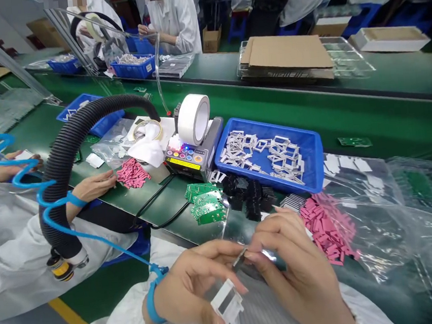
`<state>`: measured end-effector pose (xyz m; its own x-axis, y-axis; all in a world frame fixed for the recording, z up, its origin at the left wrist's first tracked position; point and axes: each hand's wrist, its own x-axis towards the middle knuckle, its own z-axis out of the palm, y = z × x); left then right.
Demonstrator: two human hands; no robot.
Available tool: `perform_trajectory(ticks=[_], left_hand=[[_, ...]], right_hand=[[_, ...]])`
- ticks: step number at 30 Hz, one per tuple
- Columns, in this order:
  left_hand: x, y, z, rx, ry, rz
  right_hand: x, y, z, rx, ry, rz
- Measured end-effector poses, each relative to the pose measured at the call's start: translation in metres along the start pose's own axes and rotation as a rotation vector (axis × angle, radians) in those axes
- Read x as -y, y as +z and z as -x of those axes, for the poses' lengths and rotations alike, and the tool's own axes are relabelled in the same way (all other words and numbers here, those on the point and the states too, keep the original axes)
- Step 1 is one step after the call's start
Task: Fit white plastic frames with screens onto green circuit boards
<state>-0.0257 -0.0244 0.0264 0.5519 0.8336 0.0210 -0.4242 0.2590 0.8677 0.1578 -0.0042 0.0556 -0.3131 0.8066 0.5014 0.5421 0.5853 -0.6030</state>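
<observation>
The person's left hand [195, 286] and right hand [297, 266] were held up together, nearer the camera than the blue tray [266, 124]. A small metal piece [239, 258] was pinched between the right hand's closed fingertips [257, 249], with the left hand's fingers [225, 253] closed in against it; its exact form was hard to make out. A white plastic frame [226, 302] was gripped low in the left hand, it seemed, by the curled lower fingers. A blue wrist strap [153, 300] was worn on the left wrist.

Black heat sinks [247, 194] were heaped just below the blue tray, with green circuit boards [205, 204] beside them. Pink pads [327, 227] were piled on a clear plastic bag [375, 228] to its lower right, and white frames [261, 152] were held inside it. A tape dispenser [188, 157] carrying a white tape roll [193, 119] stood just to its left. Further left – beyond a black corrugated hose [70, 160] – a co-worker's hand [96, 188] was resting on the green bench [400, 129], near more pink pads [133, 173].
</observation>
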Motion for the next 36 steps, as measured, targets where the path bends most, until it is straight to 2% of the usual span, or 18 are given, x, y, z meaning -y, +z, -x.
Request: perform_trajectory(ticks=[12,18,22,25,28,31,33,36], left_hand=[[0.006,-0.005,0.004,-0.030,0.002,-0.030],[0.011,-0.009,0.002,-0.066,-0.028,0.045],[0.012,-0.015,0.000,-0.236,-0.116,0.246],[0.010,-0.026,0.001,-0.390,-0.102,0.370],[0.009,-0.040,0.007,-0.505,-0.073,0.422],[0.008,-0.047,0.014,-0.524,-0.084,0.475],[0.008,-0.046,0.017,-0.493,-0.100,0.503],[0.007,-0.038,0.015,-0.407,-0.110,0.516]], right_hand=[[-0.001,0.007,0.003,0.038,0.014,0.032],[-0.006,0.016,0.001,0.113,0.013,0.019],[-0.006,0.018,-0.002,0.213,-0.002,-0.010],[-0.012,0.033,0.005,0.363,0.061,-0.022],[-0.029,0.063,0.019,0.548,0.108,0.193],[-0.044,0.084,0.027,0.600,0.114,0.328],[-0.046,0.080,0.021,0.589,0.111,0.319],[-0.033,0.052,0.000,0.499,0.049,0.171]])
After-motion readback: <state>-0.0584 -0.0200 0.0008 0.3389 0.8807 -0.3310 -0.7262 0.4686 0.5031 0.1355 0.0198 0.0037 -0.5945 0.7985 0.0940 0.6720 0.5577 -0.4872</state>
